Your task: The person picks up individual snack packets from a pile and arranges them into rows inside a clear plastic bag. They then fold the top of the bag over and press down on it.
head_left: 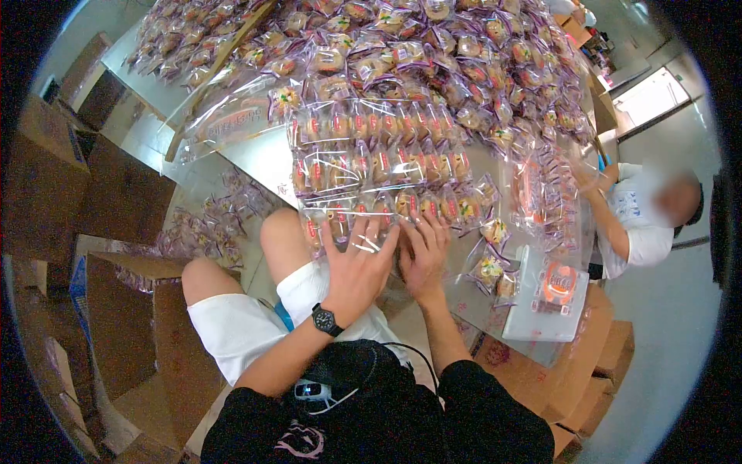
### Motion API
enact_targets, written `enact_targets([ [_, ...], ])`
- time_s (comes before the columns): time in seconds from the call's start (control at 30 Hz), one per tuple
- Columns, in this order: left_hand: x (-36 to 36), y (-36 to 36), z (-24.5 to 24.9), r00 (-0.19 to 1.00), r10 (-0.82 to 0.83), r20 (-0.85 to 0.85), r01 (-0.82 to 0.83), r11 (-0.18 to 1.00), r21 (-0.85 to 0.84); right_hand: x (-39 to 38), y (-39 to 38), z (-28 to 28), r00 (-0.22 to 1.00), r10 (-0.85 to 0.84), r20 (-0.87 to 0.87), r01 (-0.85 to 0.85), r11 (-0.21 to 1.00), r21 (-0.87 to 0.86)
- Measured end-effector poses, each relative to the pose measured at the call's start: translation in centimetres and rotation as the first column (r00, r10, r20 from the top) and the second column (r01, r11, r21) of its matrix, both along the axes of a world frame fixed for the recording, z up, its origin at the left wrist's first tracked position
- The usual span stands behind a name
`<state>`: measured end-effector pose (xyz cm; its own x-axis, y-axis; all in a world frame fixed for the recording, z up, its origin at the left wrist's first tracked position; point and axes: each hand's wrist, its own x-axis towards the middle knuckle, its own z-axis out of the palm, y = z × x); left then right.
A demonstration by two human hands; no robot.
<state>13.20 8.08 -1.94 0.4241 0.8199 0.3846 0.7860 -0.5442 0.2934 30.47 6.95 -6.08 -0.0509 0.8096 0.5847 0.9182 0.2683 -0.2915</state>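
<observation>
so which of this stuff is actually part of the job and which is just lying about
Job in hand: left hand and right hand, flat on the bagged pastry rows; loose pastry heap behind, likely supply.
Lying about: cardboard boxes, packets on the floor, white tray beside the co-worker.

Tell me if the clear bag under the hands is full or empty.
Full: three tight rows of wrapped pastries fill the clear bag.
</observation>
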Motion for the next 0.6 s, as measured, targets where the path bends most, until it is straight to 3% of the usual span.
enact_targets([
  [0.23,0.5,1.9,-0.9,0.992,0.035,0.117,-0.046,0.995,0.091,-0.1,0.1,1.9,0.999,0.023,-0.028,-0.020,0.996,0.086],
  [0.33,0.1,2.4,-1.7,0.996,0.023,0.089,-0.036,0.987,0.156,0.6,-1.0,3.2,0.963,0.246,-0.110,-0.210,0.940,0.269],
  [0.43,-0.2,1.9,-1.2,0.999,0.023,0.039,-0.026,0.996,0.090,0.8,2.2,7.6,0.996,0.034,-0.079,0.000,0.915,0.403],
  [0.5,0.0,2.1,-1.7,0.998,0.020,0.063,-0.027,0.994,0.109,1.9,5.9,10.4,0.943,0.106,-0.315,-0.010,0.957,0.291],
  [0.6,0.1,2.6,-2.0,0.997,0.021,0.074,-0.033,0.987,0.159,2.1,13.3,13.0,0.959,0.136,-0.249,-0.090,0.978,0.186],
])
